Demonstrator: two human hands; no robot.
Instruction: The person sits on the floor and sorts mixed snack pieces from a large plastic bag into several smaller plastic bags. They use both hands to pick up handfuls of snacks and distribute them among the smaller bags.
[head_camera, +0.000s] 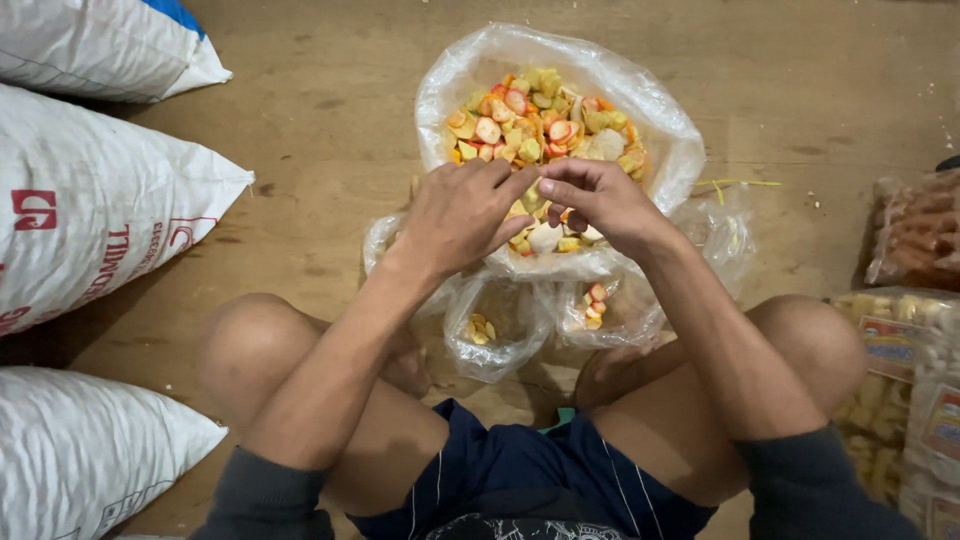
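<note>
I sit cross-legged on a brown floor with a large clear plastic bag (650, 120) open in front of me, full of yellow, orange and white snack crackers (530, 125). My left hand (460, 212) and my right hand (600, 198) meet over the bag's near edge, fingertips pinched together on a small piece of thin clear plastic; what exactly they pinch is hard to tell. Below my hands lie small clear bags (495, 335), each with a few crackers inside.
Three white woven sacks (90, 210) lie along the left side. At the right edge stand packed clear bags of snacks (915, 235), brownish and pale yellow. A thin yellow string (740, 184) lies on the floor beside the big bag.
</note>
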